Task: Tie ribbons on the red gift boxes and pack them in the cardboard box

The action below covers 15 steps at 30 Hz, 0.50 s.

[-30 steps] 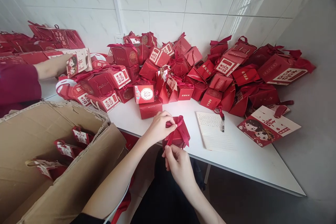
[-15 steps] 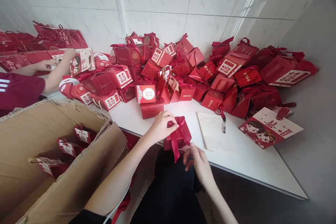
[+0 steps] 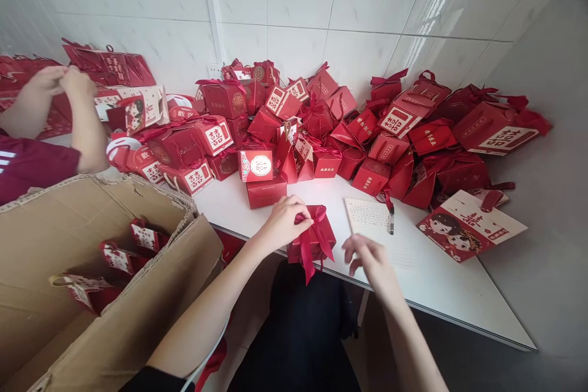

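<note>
A small red gift box [image 3: 325, 224] stands at the table's front edge, with a dark red ribbon [image 3: 308, 262] tied in a bow on top and its tails hanging down the front. My left hand [image 3: 288, 219] pinches the bow's left loop between thumb and fingers. To the right of the box, my right hand [image 3: 367, 257] hovers apart from it over the table edge, fingers loosely curled and spread, with nothing in them. An open notebook [image 3: 367, 211] lies just beyond that hand, a black pen [image 3: 391, 220] across its right side.
Many red gift boxes [image 3: 316, 116] are heaped along the wall. A flat red-and-white bag [image 3: 468, 226] lies at the right. At lower left, an open cardboard carton [image 3: 110, 343] holds several red bags [image 3: 122, 257]. A co-worker's hands [image 3: 64, 82] work at the far left.
My right hand has let go of the ribbon's right tail and moved right, off the box. My left hand keeps its pinch. The co-worker's hands have risen and come together.
</note>
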Each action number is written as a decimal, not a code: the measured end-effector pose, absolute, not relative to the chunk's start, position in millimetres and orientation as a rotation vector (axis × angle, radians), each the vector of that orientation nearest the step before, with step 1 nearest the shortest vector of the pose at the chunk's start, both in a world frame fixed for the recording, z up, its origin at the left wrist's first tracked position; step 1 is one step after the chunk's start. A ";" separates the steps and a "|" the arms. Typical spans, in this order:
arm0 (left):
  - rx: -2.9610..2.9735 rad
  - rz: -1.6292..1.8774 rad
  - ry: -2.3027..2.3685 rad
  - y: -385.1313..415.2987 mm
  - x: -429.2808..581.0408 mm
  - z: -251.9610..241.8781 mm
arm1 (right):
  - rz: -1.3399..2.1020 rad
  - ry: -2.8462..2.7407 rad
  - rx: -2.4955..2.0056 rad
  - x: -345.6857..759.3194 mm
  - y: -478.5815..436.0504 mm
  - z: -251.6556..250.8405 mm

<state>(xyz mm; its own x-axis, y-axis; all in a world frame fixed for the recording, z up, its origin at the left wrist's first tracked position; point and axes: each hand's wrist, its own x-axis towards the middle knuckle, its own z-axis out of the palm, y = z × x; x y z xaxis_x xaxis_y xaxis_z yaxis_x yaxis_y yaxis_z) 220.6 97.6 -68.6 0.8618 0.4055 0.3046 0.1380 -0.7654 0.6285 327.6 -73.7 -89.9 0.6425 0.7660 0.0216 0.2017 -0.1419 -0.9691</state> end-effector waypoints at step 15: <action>2.389 0.556 0.429 93.8 217.7 -65.9 | 0.757 -0.979 -1.794 358.0 -12.4 -52.3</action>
